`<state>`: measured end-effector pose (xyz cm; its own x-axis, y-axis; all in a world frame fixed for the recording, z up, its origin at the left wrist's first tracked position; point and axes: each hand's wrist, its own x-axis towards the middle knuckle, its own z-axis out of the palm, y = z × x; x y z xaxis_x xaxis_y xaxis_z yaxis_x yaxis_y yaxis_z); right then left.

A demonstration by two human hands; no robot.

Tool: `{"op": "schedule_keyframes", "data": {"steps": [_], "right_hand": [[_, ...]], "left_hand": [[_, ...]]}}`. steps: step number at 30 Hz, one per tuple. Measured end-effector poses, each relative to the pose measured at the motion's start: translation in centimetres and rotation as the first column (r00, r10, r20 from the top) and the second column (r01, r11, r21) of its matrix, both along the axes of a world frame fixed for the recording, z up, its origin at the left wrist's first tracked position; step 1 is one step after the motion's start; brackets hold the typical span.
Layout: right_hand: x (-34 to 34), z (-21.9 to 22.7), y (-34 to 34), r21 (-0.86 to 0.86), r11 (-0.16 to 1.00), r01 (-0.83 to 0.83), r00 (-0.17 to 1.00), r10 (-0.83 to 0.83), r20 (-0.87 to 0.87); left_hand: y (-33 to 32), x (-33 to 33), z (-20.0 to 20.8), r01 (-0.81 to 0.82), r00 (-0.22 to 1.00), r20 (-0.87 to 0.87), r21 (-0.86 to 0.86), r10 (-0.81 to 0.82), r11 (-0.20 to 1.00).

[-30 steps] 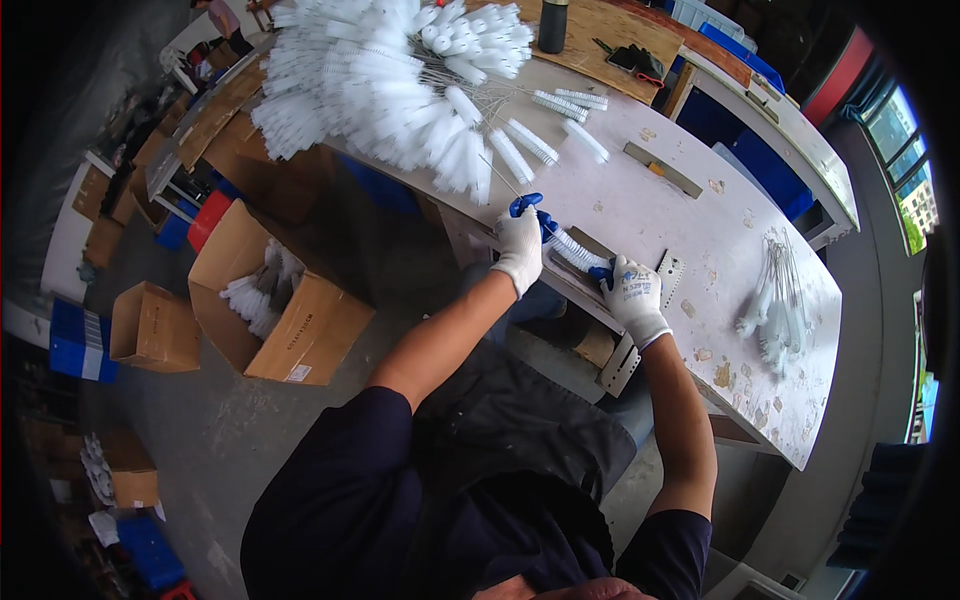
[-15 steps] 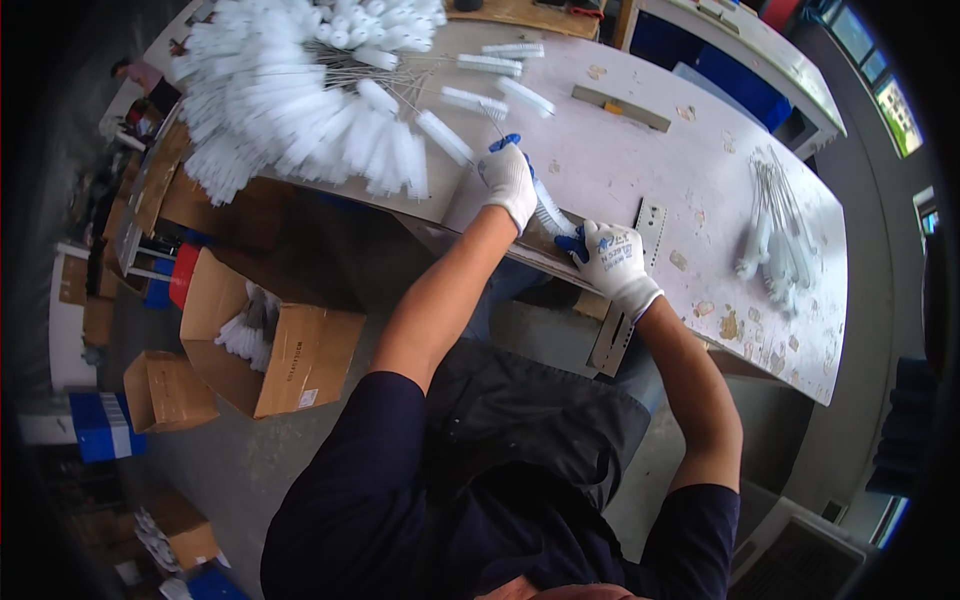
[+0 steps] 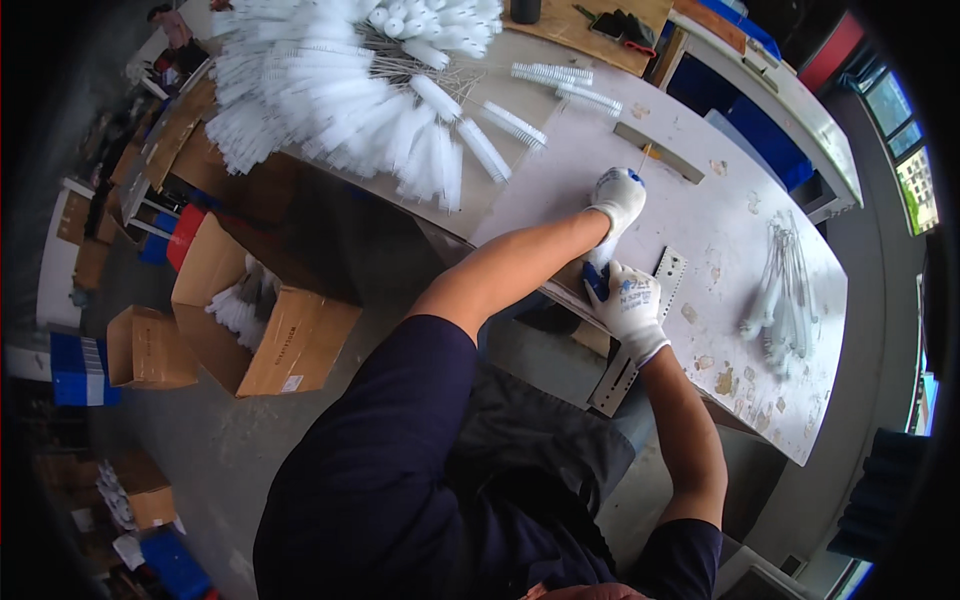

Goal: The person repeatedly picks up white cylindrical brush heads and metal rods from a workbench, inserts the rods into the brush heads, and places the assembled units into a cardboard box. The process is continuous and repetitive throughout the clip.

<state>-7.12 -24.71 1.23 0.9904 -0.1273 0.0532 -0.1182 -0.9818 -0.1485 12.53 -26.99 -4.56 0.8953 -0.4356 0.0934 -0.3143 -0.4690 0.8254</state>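
Note:
My left hand (image 3: 618, 203), in a white knit glove with blue-coated fingers, is closed at the table's near side, just short of a flat metal bar (image 3: 685, 169). My right hand (image 3: 634, 302), gloved alike, is closed near the table edge beside a perforated metal strip (image 3: 672, 270). A white bristle brush (image 3: 602, 252) runs between the two hands and is mostly covered by them. A thin yellowish piece (image 3: 647, 153) shows between the left hand and the bar; whether the hand touches it, I cannot tell.
A big heap of white wire-stemmed brushes (image 3: 330, 110) covers the table's left end, with several loose ones beside it. More brushes (image 3: 785, 295) lie at the right. Below left stand an open cardboard box (image 3: 310, 335) holding brushes and a smaller box (image 3: 150, 348).
My left hand has moved right across the table, toward the metal bar, and less of the brush shows. The right hand stays near the table edge. The whole view has shifted.

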Motion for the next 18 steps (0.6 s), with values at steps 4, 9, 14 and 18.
{"op": "schedule_keyframes", "data": {"steps": [4,9,14,18], "right_hand": [[0.8,0.8,1.3,-0.031,0.997,0.068,0.998,-0.068,0.01],[-0.6,0.1,0.4,-0.035,0.993,0.114,0.992,-0.111,0.066],[-0.3,-0.2,1.1,-0.037,0.997,0.064,0.993,-0.06,0.098],[-0.6,-0.9,1.0,-0.048,0.997,0.052,0.981,-0.042,0.191]], "left_hand": [[2.4,1.7,0.7,-0.05,0.997,-0.066,-0.028,0.049,0.998],[9.5,-0.1,6.3,0.009,0.903,0.412,0.272,-0.124,0.962],[18.9,3.1,7.6,0.045,0.615,0.706,0.414,-0.351,0.909],[24.7,4.4,6.1,-0.173,0.695,0.639,0.594,-0.33,0.785]]}}
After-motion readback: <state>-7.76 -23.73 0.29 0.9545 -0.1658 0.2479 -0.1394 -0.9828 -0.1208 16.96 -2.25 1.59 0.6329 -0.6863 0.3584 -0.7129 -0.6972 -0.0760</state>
